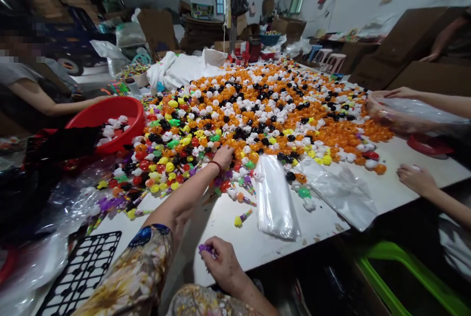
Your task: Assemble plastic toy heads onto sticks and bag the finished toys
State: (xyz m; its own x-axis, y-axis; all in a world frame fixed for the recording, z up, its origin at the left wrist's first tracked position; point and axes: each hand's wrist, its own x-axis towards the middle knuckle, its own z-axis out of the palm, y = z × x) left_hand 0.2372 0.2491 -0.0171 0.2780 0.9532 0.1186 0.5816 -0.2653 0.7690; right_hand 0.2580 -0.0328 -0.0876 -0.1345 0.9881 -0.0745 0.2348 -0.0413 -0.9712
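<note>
Hundreds of small plastic pieces [279, 105] heaped on a white surface [324, 223]

The person's left hand [223, 156] is at the heap's border facing the near edge of the surface, a dark beaded bracelet [215, 163] around its wrist. Its fingertips are hidden among the pieces, so whether it grips anything one cannot tell. The right hand [224, 264] is curled at the near edge, thumb and fingers closed on a purple piece [206, 249], part of which juts out leftward.

One yellow-topped piece [242, 219] (its stick is multicoloured) lies apart, between the right hand and a stack of clear bags [277, 198]. Looser bags [342, 193] spread to the right, reaching the near edge. By the left edge is a red basin [106, 107] containing white pieces [114, 127]; a co-worker's arm [40, 100] extends to it. Toward the right edge, another co-worker's hand [415, 178] is beside the surface's near edge.
</note>
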